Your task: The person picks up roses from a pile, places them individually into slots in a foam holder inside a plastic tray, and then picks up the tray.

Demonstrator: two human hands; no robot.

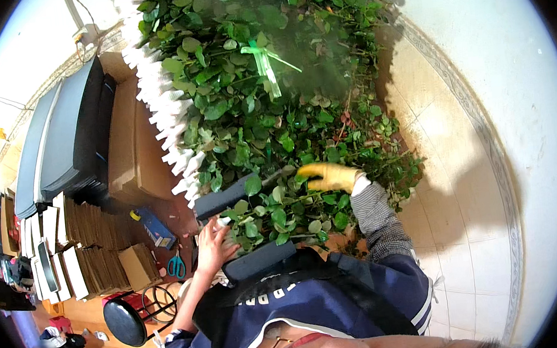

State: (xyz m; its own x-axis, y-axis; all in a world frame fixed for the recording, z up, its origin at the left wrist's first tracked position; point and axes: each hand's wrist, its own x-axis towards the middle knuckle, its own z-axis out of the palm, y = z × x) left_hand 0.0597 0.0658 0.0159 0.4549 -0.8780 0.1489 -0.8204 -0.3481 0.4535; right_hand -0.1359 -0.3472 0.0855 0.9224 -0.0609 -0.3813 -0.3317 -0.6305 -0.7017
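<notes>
A large heap of green leafy stems (240, 98), which look like roses, lies before me. White sleeves (173, 130) cover the heads along its left side. A smaller bunch of leafy stems (269, 220) rests between two dark padded bars, the far one (228, 196) and the near one (259, 260). Bare, my left hand (215, 247) curls its fingers around a white-sleeved head at that bunch's left end. My right hand (330, 176), in a yellow glove, reaches over the stems at the right, thumb and fingers apart among leaves.
Green ribbon (263, 67) lies on the heap. To the left are cardboard stacks (93, 270), dark sheets (72, 131), a blue box (153, 228), blue-handled scissors (176, 266) and a black round stool (125, 320). Another person (63, 345) is at lower left. A wall (519, 76) stands right.
</notes>
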